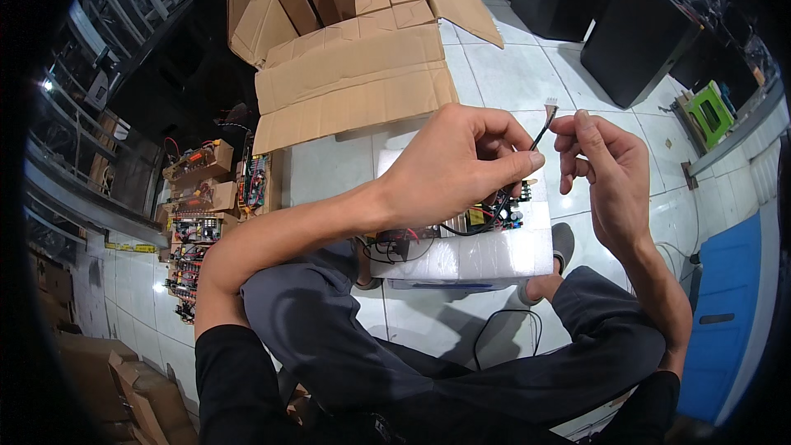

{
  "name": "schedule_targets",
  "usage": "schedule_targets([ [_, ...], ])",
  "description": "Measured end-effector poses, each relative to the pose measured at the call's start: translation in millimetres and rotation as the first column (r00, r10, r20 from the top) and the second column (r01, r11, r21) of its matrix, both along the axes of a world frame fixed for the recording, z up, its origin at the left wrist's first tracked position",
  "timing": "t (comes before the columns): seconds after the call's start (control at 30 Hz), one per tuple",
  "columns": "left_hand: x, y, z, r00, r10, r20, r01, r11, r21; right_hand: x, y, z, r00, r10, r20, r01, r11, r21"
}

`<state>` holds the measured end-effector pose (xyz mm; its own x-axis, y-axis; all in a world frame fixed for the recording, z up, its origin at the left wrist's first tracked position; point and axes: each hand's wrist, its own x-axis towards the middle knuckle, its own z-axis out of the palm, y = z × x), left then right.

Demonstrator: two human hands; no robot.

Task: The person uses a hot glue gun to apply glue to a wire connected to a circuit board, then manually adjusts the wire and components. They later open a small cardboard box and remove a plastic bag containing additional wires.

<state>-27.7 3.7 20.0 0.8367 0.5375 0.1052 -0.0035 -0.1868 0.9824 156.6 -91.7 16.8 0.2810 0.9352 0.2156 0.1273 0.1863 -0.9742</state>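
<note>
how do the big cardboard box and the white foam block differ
The cardboard box is brown, large, with flaps open and smaller cartons inside; the foam block is white, smaller, and carries a circuit board with wires. The box lies farther away on the floor; the foam sits just beyond the person's knees, under the hands. Both rest on the tiled floor.

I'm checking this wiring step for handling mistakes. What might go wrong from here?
1. The left hand pinches the thin black cable just below its white connector; pulling may strain the wires at the plug.
2. The cable seems to run down to the circuit board lying loose on the white foam block; a tug might drag the board off.
3. The right hand touches only the connector's tip, so it may slip.
</note>
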Motion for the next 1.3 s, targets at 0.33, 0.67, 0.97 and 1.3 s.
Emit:
schedule_targets([
  [0.33,-0.6,1.9,5.1,1.0,-0.01,0.016,0.011,0.998,-0.068,-0.4,-1.1,1.2,1.0,-0.006,0.017,0.006,1.0,-0.023],
  [0.67,0.5,3.9,4.1,1.0,-0.013,-0.008,0.013,1.0,-0.01,-0.8,-0.6,2.0,0.996,-0.07,0.053,0.069,0.997,0.033],
  [0.97,-0.1,3.7,2.7,0.998,-0.062,0.014,0.062,0.997,-0.038,-1.8,-0.5,3.1,0.997,-0.063,0.051,0.059,0.995,0.074],
  [1.3,2.2,3.1,-3.2,0.993,-0.099,0.07,0.103,0.993,-0.058,-7.0,-0.2,2.7,0.998,0.029,0.055,-0.034,0.995,0.093],
])
